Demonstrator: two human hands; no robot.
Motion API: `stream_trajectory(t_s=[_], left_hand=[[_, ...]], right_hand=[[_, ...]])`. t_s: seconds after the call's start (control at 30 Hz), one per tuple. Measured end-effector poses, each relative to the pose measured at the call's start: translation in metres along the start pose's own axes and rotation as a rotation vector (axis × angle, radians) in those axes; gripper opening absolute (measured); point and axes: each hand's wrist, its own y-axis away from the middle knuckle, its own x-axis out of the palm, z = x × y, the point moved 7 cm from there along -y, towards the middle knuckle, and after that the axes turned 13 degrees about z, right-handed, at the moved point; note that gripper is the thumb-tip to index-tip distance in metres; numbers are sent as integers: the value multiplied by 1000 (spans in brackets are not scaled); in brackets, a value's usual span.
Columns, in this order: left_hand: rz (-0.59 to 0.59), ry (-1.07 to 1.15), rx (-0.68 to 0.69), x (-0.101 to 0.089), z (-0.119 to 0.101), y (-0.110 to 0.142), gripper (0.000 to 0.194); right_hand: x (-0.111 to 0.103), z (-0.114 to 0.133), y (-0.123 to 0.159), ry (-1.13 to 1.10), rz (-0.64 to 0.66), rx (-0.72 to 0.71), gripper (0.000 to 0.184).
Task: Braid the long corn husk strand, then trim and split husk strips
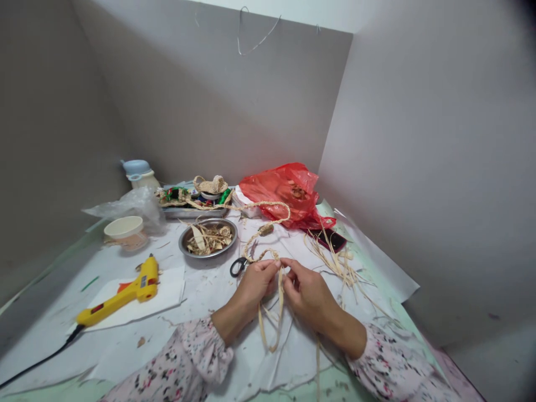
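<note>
Pinching braided cord [246,249], my left hand [263,277] fingers closed; right hand [310,291] half-curled, grip unclear; loose strands [281,296] need even tension.

Grey panels [218,95] stand behind the counter [163,357] and along both sides, the left one dark, the right one paler. A bent wire [239,44] hangs at the back panel's top edge, with a bright white wall [318,12] above. A diagonal shadow crosses the back.
</note>
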Motion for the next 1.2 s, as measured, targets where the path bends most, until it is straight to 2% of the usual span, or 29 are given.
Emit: stream_trajectory(t_s=[0.17, 0.3, 0.37, 0.43, 0.5, 0.57, 0.67, 0.73, 0.8, 0.87, 0.93, 1.07, 1.2], left_hand=[[3, 69, -14, 1, 0, 0, 34], [-59, 137, 29, -6, -7, 0, 32], [-86, 153, 41, -11, -10, 0, 33], [-100, 163, 47, -15, -11, -1, 33], [-109, 160, 43, -17, -10, -1, 33], [-121, 147, 38, -18, -9, -1, 34], [-133, 128, 30, -18, -9, 0, 35], [-127, 122, 27, -16, -9, 0, 35], [-120, 115, 24, -16, -9, 0, 34], [-118, 109, 19, -16, -8, 0, 33], [-95, 110, 5, -15, -6, 0, 31], [-9, 130, -28, -7, -8, 1, 29], [98, 151, -55, 5, -12, 4, 29]], right_hand=[[1, 3, -1, 12, 67, -33, 42], [-11, -2, -5, 186, 144, -52, 52], [-25, -12, -8, 345, 121, -58, 44], [-46, -30, -12, 499, 61, 18, 33], [-67, -46, -14, 601, -7, 111, 31], [-85, -49, -11, 640, -62, 142, 33], [-93, -25, -2, 544, -19, 28, 32], [-84, -3, 6, 412, 137, -92, 24], [-73, 15, 12, 324, 270, -174, 26], [-68, 19, 14, 280, 327, -208, 31], [-70, 10, 9, 298, 261, -175, 36], [-81, -17, -6, 298, 7, -93, 34], [-73, -28, -14, 16, -22, -64, 26]])
